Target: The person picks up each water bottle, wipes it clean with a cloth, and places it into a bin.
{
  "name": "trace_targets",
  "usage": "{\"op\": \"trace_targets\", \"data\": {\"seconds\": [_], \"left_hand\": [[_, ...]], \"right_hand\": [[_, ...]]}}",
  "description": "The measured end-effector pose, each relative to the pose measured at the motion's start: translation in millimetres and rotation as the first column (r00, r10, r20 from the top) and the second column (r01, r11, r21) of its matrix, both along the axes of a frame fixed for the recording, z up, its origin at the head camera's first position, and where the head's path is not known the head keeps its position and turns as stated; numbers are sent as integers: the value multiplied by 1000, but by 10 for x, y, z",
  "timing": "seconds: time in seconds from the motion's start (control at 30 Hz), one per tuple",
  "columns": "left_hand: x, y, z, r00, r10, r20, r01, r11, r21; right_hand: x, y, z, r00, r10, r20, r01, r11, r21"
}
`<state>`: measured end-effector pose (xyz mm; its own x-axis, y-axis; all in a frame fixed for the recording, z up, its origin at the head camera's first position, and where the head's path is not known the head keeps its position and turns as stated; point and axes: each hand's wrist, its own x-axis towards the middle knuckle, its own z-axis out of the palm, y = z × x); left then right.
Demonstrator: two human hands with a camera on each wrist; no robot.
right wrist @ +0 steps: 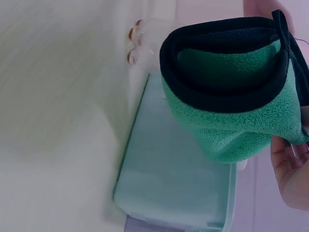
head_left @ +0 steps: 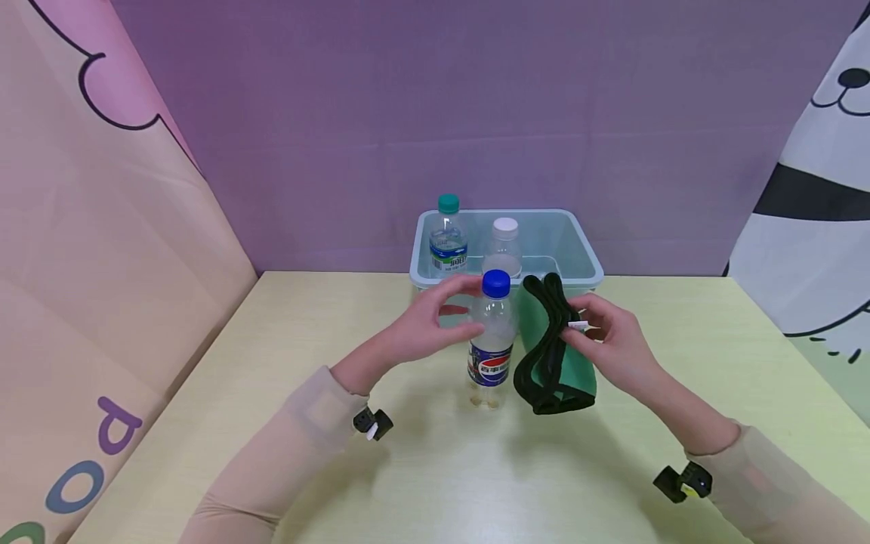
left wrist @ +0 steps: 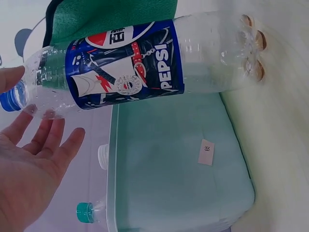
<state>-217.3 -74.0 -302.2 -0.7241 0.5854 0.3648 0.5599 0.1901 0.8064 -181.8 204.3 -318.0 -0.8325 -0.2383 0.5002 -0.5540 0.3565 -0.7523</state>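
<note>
A clear Pepsi bottle [head_left: 492,359] with a blue cap stands upright on the table, its label blue and red. My left hand [head_left: 438,321] reaches around its upper part from the left, fingers and thumb spread and fairly straight. In the left wrist view, the thumb is by the cap [left wrist: 10,100] and the fingertips are at the bottle's shoulder; whether they touch it I cannot tell. My right hand [head_left: 615,340] pinches a folded green cloth [head_left: 578,370] with black edging between thumb and fingers, just right of the bottle. Its folds hang down in a loop.
Behind the hands, a light blue plastic bin [head_left: 550,227] stands near the table's back edge. Inside it are a bottle with a green cap [head_left: 448,238] and a bottle with a white cap [head_left: 504,242]. A purple backdrop [head_left: 408,113] rises behind the table [head_left: 326,317].
</note>
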Motion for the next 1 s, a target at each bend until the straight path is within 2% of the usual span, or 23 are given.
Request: {"op": "trace_targets", "data": {"seconds": [0.33, 0.57, 0.7, 1.0], "left_hand": [[-2, 44, -64, 999, 34, 2, -34, 998, 44], [30, 66, -117, 996, 86, -39, -83, 994, 65], [47, 64, -110, 995, 93, -33, -91, 994, 66], [78, 63, -101, 996, 85, 12, -86, 991, 99]], "right_hand": [[-44, -158, 121, 999, -10, -34, 9, 1000, -19], [-23, -369, 179, 999, -38, -9, 38, 999, 39], [-10, -408, 181, 1000, -27, -12, 28, 995, 92], [-23, -379, 114, 997, 2, 83, -13, 991, 134]]}}
